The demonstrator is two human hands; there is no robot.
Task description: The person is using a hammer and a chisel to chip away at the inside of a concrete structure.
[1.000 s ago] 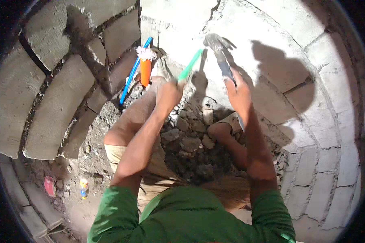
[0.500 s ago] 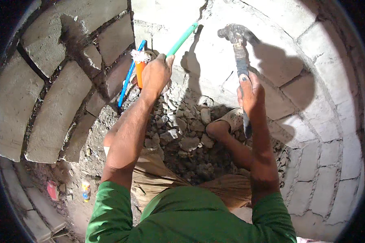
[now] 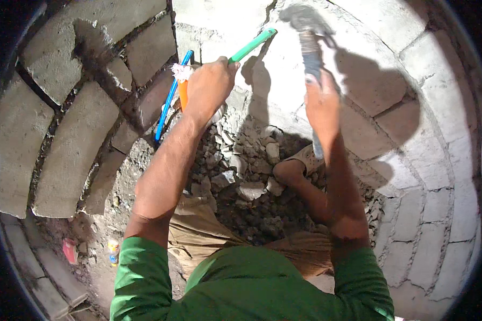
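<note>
Holding the chisel fist-tight in the left hand, keep its tip on the wall at 12 o'clock. The right hand, fingers wrapped around the hammer, should strike squarely

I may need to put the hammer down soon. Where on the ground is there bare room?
Barest patch: dirt floor at lower left, between the block wall and the left knee, beside small coloured litter. Crowded: rubble pile around the right foot, below left hand and right hand.
</note>
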